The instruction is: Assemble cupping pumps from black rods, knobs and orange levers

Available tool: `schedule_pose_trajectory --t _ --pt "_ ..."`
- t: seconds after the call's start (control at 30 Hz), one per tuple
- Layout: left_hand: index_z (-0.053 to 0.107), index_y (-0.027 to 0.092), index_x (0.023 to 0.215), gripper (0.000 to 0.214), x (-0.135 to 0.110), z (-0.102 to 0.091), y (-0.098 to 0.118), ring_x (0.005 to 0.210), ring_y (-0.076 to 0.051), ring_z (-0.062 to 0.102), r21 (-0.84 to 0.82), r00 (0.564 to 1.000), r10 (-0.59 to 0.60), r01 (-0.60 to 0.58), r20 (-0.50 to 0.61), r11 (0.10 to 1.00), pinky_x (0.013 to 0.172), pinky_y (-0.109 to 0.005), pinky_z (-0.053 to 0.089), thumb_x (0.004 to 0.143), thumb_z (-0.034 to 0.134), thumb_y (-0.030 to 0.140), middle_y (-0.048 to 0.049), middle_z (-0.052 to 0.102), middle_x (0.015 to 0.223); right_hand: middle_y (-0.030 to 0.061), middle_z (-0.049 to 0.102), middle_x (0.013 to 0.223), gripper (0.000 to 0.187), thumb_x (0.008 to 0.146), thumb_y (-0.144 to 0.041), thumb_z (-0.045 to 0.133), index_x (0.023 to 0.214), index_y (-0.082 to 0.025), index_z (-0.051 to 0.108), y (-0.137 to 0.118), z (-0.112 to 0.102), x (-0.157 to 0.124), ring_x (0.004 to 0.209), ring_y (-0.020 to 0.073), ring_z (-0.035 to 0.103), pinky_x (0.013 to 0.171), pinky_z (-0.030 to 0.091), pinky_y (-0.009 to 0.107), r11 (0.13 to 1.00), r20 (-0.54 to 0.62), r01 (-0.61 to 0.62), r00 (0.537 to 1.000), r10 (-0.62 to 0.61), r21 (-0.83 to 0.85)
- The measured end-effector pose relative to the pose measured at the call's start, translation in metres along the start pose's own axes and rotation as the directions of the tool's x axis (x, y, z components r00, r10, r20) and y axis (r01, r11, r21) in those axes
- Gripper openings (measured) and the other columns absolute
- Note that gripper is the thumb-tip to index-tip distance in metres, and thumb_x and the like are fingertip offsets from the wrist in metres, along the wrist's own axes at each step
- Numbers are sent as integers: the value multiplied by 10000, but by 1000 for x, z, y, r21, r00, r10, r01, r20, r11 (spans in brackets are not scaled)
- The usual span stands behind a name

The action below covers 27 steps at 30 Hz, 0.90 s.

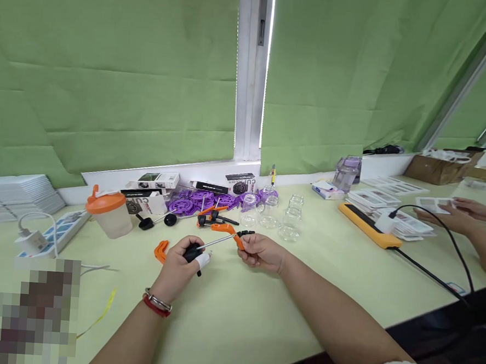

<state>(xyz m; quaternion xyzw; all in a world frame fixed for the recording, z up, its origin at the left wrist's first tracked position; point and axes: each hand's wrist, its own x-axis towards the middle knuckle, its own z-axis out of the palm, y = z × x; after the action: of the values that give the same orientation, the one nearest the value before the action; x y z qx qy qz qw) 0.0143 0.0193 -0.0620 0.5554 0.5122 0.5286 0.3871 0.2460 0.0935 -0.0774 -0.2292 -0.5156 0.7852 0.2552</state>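
Observation:
My left hand (179,267) is closed round the black knob (192,252) at one end of a thin metal rod (217,241). My right hand (260,251) pinches the orange clamp piece (228,231) at the rod's other end, above the pale green table (235,313). A loose orange hook part (161,250) lies just left of my left hand. More black-knobbed rods and orange pieces (211,217) lie behind my hands.
Purple plastic discs (201,200), several small glass jars (271,212), an orange-lidded cup (109,212) and small boxes (156,182) stand at the back. A power strip (59,231) lies left, an orange strip (367,225) right. Another person's hands (463,214) handle cards far right.

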Motion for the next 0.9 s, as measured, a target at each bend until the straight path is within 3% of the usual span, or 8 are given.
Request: schedule_pose_trajectory --t 0.13,0.33,0.47,0.73,0.9 --pt "605 194 866 324 -1 1 2 597 -136 549 72 997 37 -32 -67 997 521 -258 475 590 768 248 -5 598 763 -14 552 611 331 721 -387 715 737 -150 486 0 3 1 427 40 369 417 174 192 1000 16 -27 1000 27 -2" --pt "613 191 799 270 0 2 8 550 -117 519 87 978 65 -49 -196 995 488 -238 442 570 750 238 6 577 717 -29 524 618 327 728 -383 706 751 -164 464 -4 1 -3 427 37 324 427 174 195 994 -37 99 995 -97 49" --pt "607 194 807 258 -1 1 5 544 -118 510 168 983 94 -66 -159 984 493 -236 427 587 735 239 13 566 689 -18 537 619 338 727 -405 709 746 -158 479 0 3 -3 438 44 356 430 188 195 998 14 53 999 -52 -23" --pt "619 213 813 208 -3 1 4 642 -142 521 312 960 257 -211 -113 926 587 -249 422 637 716 268 0 593 745 -21 541 629 334 748 -422 690 762 -153 493 6 1 -2 431 37 364 418 177 187 995 25 38 999 -36 -92" --pt "594 216 926 441 -6 5 6 786 -182 575 215 970 234 -215 -69 953 717 -299 461 531 788 238 -29 620 886 -29 526 582 350 729 -437 706 758 -145 515 10 6 0 420 38 356 417 203 192 983 18 0 1000 4 -182"
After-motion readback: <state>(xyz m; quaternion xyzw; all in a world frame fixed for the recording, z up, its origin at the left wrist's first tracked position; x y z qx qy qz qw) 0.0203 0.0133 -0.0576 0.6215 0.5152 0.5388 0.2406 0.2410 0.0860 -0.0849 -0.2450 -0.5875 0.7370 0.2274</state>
